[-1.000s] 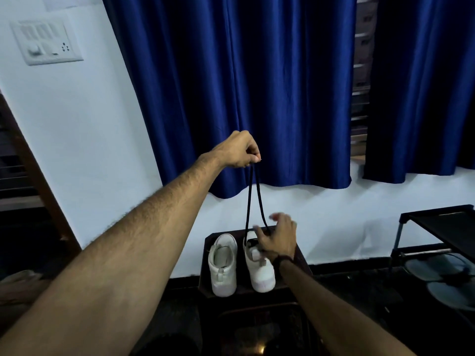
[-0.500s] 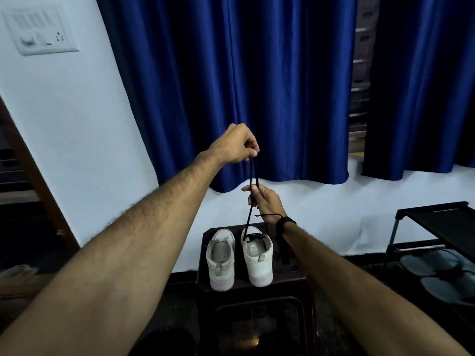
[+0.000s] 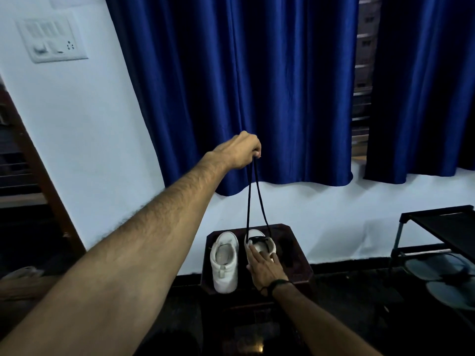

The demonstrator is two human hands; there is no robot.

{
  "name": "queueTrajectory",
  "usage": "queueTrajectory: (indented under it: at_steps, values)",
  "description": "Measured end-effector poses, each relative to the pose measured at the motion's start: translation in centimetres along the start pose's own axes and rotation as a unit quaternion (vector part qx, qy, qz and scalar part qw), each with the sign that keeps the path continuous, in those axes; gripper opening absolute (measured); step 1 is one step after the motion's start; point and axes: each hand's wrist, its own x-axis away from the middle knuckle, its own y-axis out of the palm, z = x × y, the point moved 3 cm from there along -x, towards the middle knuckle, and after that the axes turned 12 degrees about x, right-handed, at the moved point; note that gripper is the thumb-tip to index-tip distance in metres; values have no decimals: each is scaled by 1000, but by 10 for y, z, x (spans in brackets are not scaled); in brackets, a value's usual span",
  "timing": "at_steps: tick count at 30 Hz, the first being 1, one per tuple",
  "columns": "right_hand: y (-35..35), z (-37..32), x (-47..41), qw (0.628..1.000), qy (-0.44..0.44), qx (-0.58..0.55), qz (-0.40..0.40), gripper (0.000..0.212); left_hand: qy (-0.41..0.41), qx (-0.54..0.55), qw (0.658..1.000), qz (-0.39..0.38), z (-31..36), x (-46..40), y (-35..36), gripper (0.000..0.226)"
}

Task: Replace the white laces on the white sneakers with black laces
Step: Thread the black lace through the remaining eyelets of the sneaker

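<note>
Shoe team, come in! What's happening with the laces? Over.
Left hand pinches black lace ends up high. Right hand flat on right sneaker. Left sneaker unlaced. Nothing blocking.

The right hand (image 3: 264,271) covers the heel of the right sneaker (image 3: 259,246) at lower centre. The left hand's (image 3: 240,152) grip hides the black lace (image 3: 250,199) ends. The rack (image 3: 442,227) is cut off at the right edge.

Dark stool (image 3: 295,255) bearing two white sneakers (image 3: 225,263).
</note>
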Motion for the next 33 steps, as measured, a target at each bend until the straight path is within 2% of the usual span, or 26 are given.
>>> queueTrajectory:
  at_steps: [6,17,23,25,26,28,30,31,33]
  values:
    - [-3,4,-8,998,-25,49,-23,65,1,-23,1000,6,7,-5,-11,21]
    - [-6,7,-11,996,-27,32,-84,76,23,-39,999,11,23,-13,-33,21]
    - [-21,5,-8,994,-28,6,-110,67,10,-19,1000,-10,20,-10,-31,16]
    - [-40,10,-1,997,6,-45,-55,51,2,1,1000,-16,13,-6,-25,14]
    - [-52,15,3,994,51,-91,26,37,-3,12,1000,-17,9,-3,-21,14]
    - [-80,25,13,944,159,-188,219,21,-9,32,999,-9,2,1,-13,14]
    - [-110,34,7,879,188,-261,351,32,-10,53,999,3,0,5,-8,13]
    - [-128,36,-2,863,165,-300,372,43,-8,65,998,10,1,6,-7,13]
    - [-162,40,-22,845,83,-400,344,54,-5,84,996,35,4,6,-8,12]
